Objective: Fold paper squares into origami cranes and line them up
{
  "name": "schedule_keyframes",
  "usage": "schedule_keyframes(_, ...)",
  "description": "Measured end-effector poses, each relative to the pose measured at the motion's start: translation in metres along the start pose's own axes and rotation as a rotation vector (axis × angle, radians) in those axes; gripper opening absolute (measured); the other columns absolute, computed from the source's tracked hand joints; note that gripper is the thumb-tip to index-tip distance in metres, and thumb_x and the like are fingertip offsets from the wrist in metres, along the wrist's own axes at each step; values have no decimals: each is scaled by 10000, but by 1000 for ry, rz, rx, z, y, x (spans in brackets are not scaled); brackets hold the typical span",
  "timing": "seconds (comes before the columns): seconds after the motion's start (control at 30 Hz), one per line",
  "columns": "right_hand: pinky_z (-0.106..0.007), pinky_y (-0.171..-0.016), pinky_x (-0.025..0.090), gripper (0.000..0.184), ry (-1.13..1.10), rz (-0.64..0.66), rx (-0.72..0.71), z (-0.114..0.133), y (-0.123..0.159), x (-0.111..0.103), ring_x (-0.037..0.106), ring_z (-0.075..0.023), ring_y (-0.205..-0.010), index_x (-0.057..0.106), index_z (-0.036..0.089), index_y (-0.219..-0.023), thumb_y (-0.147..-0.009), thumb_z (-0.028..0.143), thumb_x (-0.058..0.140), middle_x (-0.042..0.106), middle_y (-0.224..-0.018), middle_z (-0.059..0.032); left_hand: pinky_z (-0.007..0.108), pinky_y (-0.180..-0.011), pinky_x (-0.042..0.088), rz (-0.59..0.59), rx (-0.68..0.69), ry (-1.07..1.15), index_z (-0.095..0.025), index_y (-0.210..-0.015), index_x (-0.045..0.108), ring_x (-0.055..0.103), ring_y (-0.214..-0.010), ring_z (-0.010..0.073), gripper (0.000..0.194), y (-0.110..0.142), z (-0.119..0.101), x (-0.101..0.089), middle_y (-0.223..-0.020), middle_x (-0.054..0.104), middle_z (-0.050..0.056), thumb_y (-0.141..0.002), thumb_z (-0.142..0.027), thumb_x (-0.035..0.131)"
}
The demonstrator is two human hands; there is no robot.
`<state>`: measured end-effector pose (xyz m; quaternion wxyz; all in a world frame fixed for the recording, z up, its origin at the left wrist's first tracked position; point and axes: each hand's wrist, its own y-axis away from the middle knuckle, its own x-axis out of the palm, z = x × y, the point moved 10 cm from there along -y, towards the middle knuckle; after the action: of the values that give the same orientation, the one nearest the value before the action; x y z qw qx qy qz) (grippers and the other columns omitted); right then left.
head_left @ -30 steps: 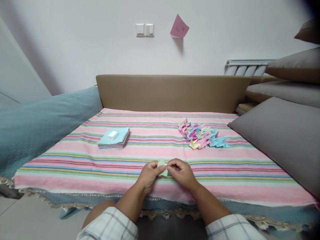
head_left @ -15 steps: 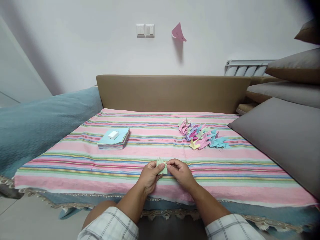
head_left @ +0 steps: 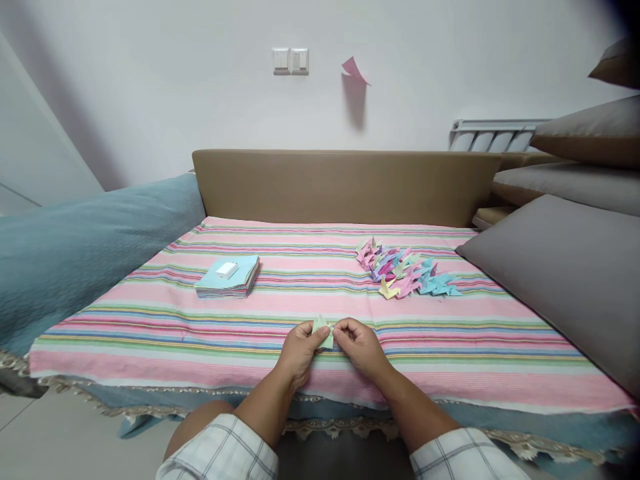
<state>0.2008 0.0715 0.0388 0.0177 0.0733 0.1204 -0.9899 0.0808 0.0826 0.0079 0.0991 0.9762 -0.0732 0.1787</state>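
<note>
A small piece of folded pale green paper is held over the front part of the striped cloth. My left hand is closed on it, the thumb pressing its near face. At the paper's right edge, the thumb and forefinger of my right hand pinch a part that the fingers mostly hide. Farther back on the right lies a cluster of folded paper cranes in pink, purple, blue, green and yellow. On the left sits a stack of coloured paper sheets with a small white block on top.
The striped cloth covers the seat, with a brown backrest behind. Grey cushions are piled on the right; a blue-covered armrest stands left. Wall switches and a pink paper are on the wall.
Both hands have stayed nearly in place, with the green paper shifted very slightly left. The pink paper on the wall has changed its tilt.
</note>
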Motion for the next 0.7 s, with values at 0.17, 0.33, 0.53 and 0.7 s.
schedule_keyframes(0.17,-229,-517,371,272,-67,52,14,-4,1,8,443,-101,-521,524,188,-737,-798,453,542,497,-568,37,212,-592,390,63,21,66,-124,-719,654,526,-571,96,307,1,-2,8,-617,633,-10,-558,-336,807)
schedule_keyframes(0.33,-228,-526,369,313,-130,82,37,-9,4,17,443,-99,-531,510,189,-759,-797,498,540,491,-579,41,207,-570,392,56,34,125,-136,-704,625,515,-545,89,276,3,-2,10,-595,612,-29,-581,-321,788)
schedule_keyframes(0.53,-232,-579,399,255,-82,100,25,-10,3,23,469,-109,-605,556,189,-803,-748,432,610,508,-656,31,214,-623,424,21,17,175,-137,-714,636,552,-607,99,296,3,0,7,-646,638,-11,-557,-317,810)
schedule_keyframes(0.7,-238,-594,413,216,-49,115,5,-7,3,25,484,-120,-632,559,188,-756,-768,403,585,530,-660,18,215,-625,424,25,11,173,-129,-662,637,550,-599,96,292,2,0,7,-629,640,-2,-528,-306,828)
